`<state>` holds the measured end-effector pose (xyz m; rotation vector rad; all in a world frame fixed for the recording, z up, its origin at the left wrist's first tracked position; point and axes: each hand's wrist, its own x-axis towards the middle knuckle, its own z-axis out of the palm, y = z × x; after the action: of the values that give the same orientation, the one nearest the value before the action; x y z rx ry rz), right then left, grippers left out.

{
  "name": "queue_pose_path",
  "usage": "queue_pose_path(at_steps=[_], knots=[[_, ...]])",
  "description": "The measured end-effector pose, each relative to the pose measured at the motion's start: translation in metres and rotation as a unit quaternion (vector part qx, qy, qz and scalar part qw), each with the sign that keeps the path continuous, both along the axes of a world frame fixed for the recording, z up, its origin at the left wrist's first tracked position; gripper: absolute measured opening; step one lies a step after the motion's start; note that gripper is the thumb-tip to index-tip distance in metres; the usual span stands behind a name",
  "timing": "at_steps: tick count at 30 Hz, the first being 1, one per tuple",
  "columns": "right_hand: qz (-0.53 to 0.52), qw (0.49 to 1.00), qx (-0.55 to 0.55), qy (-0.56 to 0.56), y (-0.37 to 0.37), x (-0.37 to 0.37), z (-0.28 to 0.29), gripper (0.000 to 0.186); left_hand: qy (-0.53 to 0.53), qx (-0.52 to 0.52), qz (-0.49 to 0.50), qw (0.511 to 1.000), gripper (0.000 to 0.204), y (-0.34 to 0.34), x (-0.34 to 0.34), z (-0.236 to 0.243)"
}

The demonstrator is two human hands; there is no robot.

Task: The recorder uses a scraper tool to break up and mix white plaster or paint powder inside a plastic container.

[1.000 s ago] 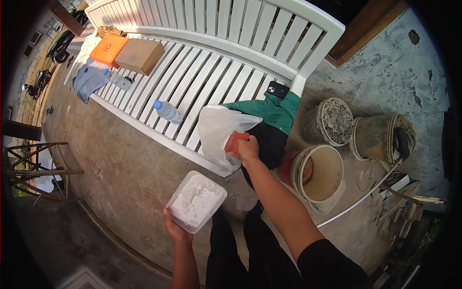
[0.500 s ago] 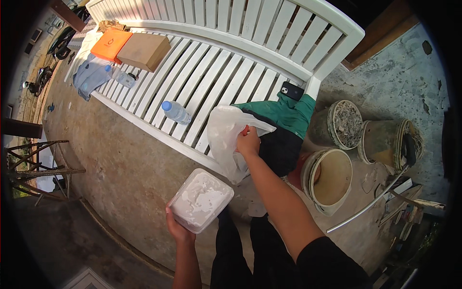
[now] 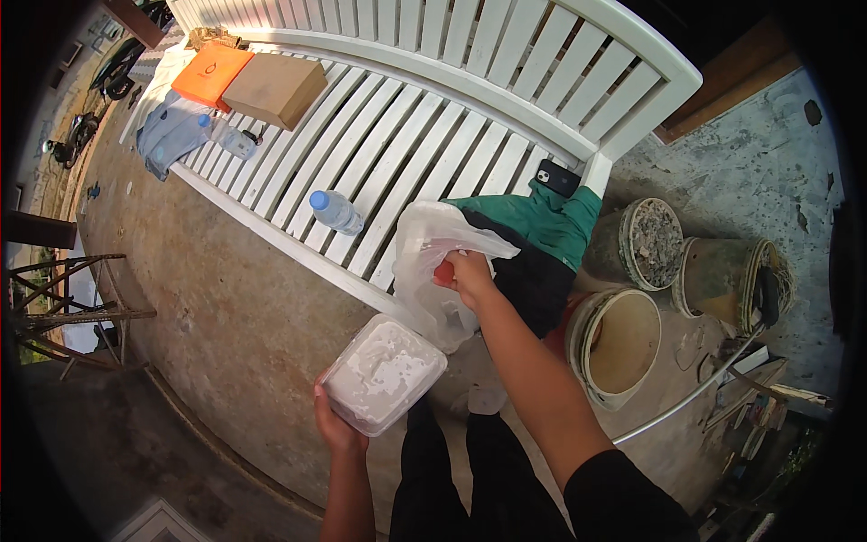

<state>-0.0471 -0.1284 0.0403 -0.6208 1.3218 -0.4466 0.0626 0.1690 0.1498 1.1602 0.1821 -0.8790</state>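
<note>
My left hand [image 3: 340, 421] is closed on the near left edge of a rectangular plastic tub [image 3: 386, 375], held tilted above the floor. White paste is smeared unevenly inside it. My right hand [image 3: 471, 278] reaches into the mouth of a whitish plastic bag [image 3: 417, 257] on the bench's front edge. Its fingers close round a small red object [image 3: 443, 273], whose lower part is hidden in the bag. Behind the bag lie green and black clothes [image 3: 533, 226] with a dark phone [image 3: 558, 178] on top.
The white slatted bench [image 3: 379, 154] also bears a blue-capped water bottle [image 3: 335, 212], a brown box [image 3: 275, 88], an orange box [image 3: 211, 76] and a grey-blue cloth [image 3: 170, 137]. Several dirty buckets [image 3: 614, 348] stand at the right beside a metal rod [image 3: 686, 397].
My right hand has moved slightly down and turned, carrying the red object lower into the bag. The tub stays in my left hand, shifted slightly right in view.
</note>
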Motion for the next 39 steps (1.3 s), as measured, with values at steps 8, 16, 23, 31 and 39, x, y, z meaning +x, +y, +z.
queue_pose_path(at_steps=[8,16,23,31,39], knots=[[0.136,0.919,-0.273,0.25,-0.01,0.007,0.003,0.031,-0.002,0.006,0.001,1.0,0.05,0.002,0.0,-0.004],[0.207,0.85,-0.357,0.329,-0.017,-0.003,-0.01,0.025,-0.002,0.002,-0.001,1.0,0.048,-0.003,-0.004,-0.006],[0.242,0.848,-0.306,0.359,-0.014,0.004,-0.024,0.033,-0.008,0.002,-0.008,1.0,0.049,-0.004,-0.001,-0.006],[0.283,0.833,-0.304,0.366,-0.013,0.01,-0.056,0.03,-0.016,0.008,-0.005,1.0,0.05,-0.002,0.004,-0.008],[0.21,0.837,-0.386,0.324,-0.016,0.008,-0.127,0.034,-0.018,0.015,-0.006,1.0,0.05,-0.002,0.012,-0.01]])
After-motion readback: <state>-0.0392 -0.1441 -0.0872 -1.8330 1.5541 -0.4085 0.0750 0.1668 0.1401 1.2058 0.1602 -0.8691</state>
